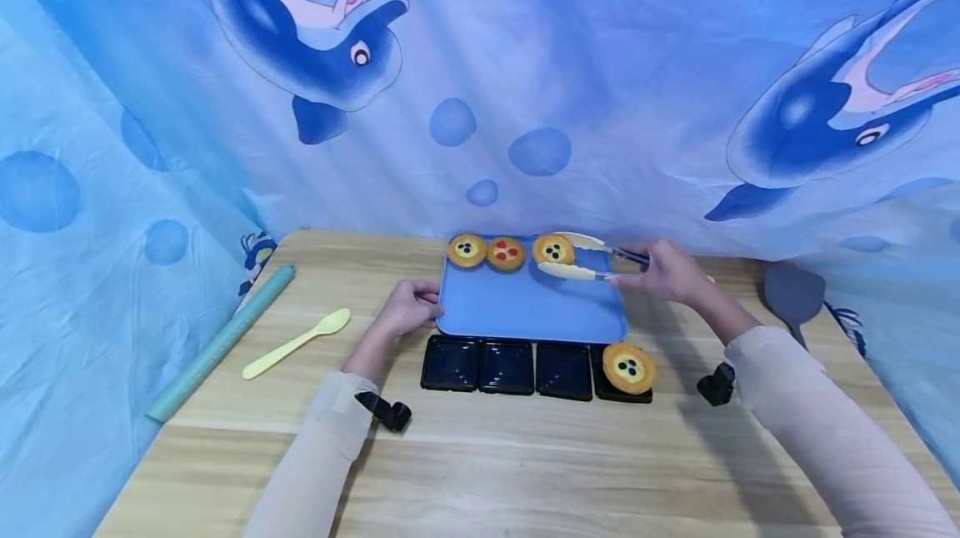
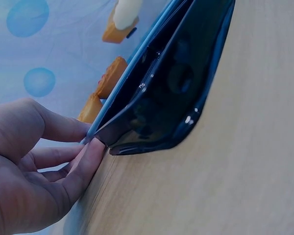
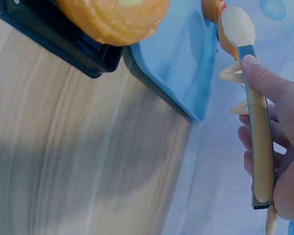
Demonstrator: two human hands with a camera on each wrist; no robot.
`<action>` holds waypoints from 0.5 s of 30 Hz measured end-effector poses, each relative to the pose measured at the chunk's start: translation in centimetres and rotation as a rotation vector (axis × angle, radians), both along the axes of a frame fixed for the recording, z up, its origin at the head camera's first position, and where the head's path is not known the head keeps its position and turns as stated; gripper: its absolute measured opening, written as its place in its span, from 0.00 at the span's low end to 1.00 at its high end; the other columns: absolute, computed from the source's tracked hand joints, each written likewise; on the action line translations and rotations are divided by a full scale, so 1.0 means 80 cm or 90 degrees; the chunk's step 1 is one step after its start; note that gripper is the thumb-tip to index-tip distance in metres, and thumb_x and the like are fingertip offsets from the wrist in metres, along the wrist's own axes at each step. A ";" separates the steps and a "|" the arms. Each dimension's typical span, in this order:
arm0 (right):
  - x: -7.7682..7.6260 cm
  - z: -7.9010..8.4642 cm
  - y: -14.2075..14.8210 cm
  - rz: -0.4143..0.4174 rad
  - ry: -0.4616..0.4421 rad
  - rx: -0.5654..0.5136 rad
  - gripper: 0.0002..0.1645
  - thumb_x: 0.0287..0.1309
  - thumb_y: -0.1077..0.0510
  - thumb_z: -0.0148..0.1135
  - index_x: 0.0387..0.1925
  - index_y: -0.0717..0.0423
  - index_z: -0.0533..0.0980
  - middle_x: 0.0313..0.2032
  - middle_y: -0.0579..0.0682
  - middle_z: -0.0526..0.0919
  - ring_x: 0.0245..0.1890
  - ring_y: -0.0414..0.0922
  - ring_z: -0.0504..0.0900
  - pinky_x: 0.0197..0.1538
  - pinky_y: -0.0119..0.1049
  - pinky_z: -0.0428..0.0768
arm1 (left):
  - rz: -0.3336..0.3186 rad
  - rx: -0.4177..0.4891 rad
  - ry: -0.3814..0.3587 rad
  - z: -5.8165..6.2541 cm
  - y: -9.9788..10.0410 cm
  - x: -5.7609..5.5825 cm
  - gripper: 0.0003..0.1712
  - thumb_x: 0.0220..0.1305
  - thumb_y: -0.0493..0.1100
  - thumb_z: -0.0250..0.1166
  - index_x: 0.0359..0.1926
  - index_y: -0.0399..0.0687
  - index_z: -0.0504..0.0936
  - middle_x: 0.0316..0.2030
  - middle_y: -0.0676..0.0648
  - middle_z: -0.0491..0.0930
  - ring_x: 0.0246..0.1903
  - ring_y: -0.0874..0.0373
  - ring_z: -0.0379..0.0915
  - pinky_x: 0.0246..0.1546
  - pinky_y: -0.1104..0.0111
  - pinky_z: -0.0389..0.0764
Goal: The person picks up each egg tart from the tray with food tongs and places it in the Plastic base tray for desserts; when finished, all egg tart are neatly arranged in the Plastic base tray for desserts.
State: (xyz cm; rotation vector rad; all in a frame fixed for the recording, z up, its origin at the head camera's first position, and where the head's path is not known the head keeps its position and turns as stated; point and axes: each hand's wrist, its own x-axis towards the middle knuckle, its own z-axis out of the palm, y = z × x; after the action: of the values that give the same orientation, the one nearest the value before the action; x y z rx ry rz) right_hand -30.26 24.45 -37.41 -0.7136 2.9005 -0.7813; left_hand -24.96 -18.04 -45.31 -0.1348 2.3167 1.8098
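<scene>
My left hand (image 1: pixel 409 306) pinches the left edge of a blue tray (image 1: pixel 517 304) between thumb and fingers. My right hand (image 1: pixel 666 273) grips a pair of tongs (image 1: pixel 604 249) with cream tips and metal arms. The tips stand on either side of a tart (image 1: pixel 553 249) with dark berries, over the tray's back part; in the left wrist view this tart (image 2: pixel 118 30) looks raised off the tray. Left of it on the tray sit a tart with red pieces (image 1: pixel 506 254) and another dark-berry tart (image 1: pixel 467 250).
Several black square dishes (image 1: pixel 506 367) line the tray's front edge. A dark-berry tart (image 1: pixel 628 369) sits on the rightmost. A yellow spoon (image 1: pixel 296 344) and a green roll (image 1: pixel 225 342) lie left, a grey spatula (image 1: pixel 793 298) right. A blue curtain (image 1: pixel 495 62) hangs behind.
</scene>
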 end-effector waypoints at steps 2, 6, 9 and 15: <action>0.002 0.004 -0.001 0.009 0.002 0.002 0.42 0.55 0.44 0.74 0.64 0.65 0.72 0.07 0.41 0.57 0.08 0.39 0.50 0.12 0.34 0.61 | 0.005 -0.002 -0.002 0.000 -0.003 0.001 0.26 0.60 0.25 0.63 0.60 0.23 0.71 0.44 0.35 0.75 0.35 0.52 0.77 0.33 0.65 0.87; 0.009 0.012 0.001 0.017 0.006 0.006 0.41 0.55 0.44 0.73 0.64 0.63 0.73 0.07 0.41 0.56 0.08 0.38 0.49 0.11 0.32 0.59 | 0.005 0.000 -0.004 0.001 -0.005 0.003 0.27 0.60 0.25 0.63 0.61 0.23 0.71 0.45 0.34 0.75 0.35 0.52 0.77 0.35 0.65 0.88; 0.018 0.021 0.004 0.015 0.002 0.011 0.41 0.55 0.45 0.74 0.64 0.61 0.73 0.08 0.41 0.56 0.08 0.38 0.49 0.11 0.32 0.58 | -0.002 0.002 -0.006 0.001 -0.004 0.003 0.27 0.61 0.25 0.63 0.61 0.23 0.70 0.46 0.34 0.75 0.36 0.52 0.77 0.35 0.65 0.88; 0.035 0.038 0.010 0.020 0.011 0.024 0.42 0.54 0.45 0.74 0.65 0.62 0.73 0.08 0.41 0.57 0.10 0.38 0.51 0.12 0.31 0.57 | -0.005 -0.003 -0.004 0.000 0.001 -0.001 0.27 0.60 0.26 0.63 0.61 0.23 0.71 0.46 0.34 0.75 0.36 0.52 0.77 0.35 0.65 0.88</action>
State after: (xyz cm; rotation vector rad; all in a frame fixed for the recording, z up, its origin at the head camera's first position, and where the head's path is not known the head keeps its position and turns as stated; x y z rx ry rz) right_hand -27.44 25.21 -34.39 -0.7636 2.9029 -0.7180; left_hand -25.04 -17.95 -45.30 -0.1315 2.3145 1.7977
